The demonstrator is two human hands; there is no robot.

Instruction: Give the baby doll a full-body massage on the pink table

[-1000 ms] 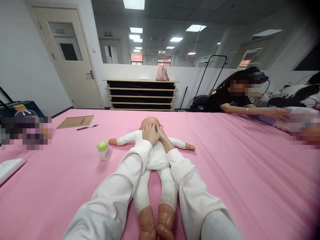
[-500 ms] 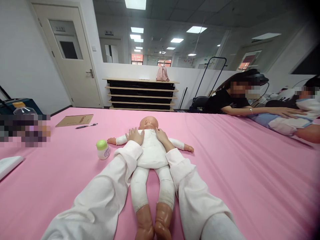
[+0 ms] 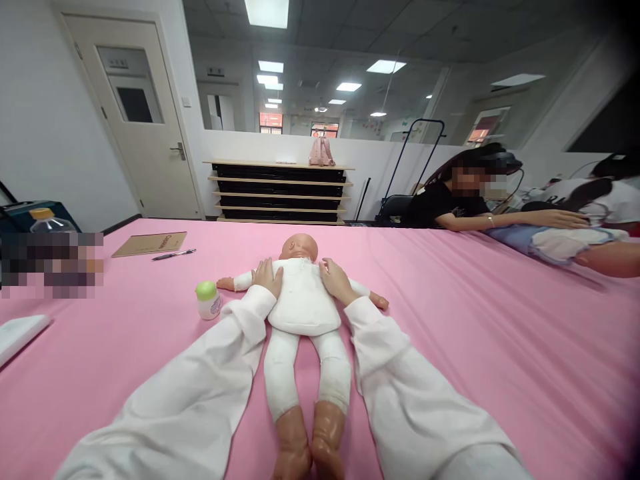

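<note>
A baby doll [image 3: 305, 303] with a white cloth body lies flat on the pink-covered table [image 3: 475, 333], its head away from me and its feet toward me. My left hand [image 3: 269, 277] rests on the doll's upper left side by the shoulder, fingers stretched out. On the opposite shoulder lies my right hand [image 3: 337, 280], its fingers slightly bent and apart. Neither hand grips anything. Left of the doll's torso stands a small white jar [image 3: 209, 305] with a green lid, close to my left sleeve.
A brown notebook [image 3: 150, 244] and a pen [image 3: 174, 255] lie at the far left. A white object [image 3: 23, 335] sits at the left edge, near a yellow-capped bottle [image 3: 47, 220]. At the right, a person [image 3: 440, 200] reaches over another doll [image 3: 555, 243].
My hands have slid apart, outward across the doll's upper body toward its shoulders. The view has shifted slightly.
</note>
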